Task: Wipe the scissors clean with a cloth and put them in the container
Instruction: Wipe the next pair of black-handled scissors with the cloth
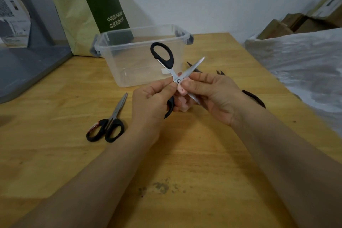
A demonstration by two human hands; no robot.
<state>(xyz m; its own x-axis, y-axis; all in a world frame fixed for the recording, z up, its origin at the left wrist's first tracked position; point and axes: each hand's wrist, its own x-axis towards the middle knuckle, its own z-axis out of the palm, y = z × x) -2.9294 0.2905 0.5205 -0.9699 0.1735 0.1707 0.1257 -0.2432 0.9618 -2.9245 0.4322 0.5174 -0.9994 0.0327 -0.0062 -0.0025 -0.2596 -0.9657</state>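
One pair of scissors (170,62), black-handled, is held open in an X in the air just in front of the clear container (111,57), one handle loop raised against its front wall, one blade pointing up to the right. My left hand (151,102) has its fingers curled round the lower handle, thumb and forefinger pinching near the pivot. My right hand (212,94) pinches a small pink cloth (182,90) against the steel at the pivot; the other blade runs down behind those fingers. I judge the scissors light and rigid, the steel slick and the edges and tips sharp, so the safe hold is the plastic handle, with the cloth kept between fingertips and blade and wiped along the flat away from the edge. If the pivot is loose, the blades could swing shut on a finger. A second pair (109,122) lies closed on the wooden table (185,163) in front of the container's left end; more dark handles (254,98) lie to its front right, partly hidden by my right wrist.
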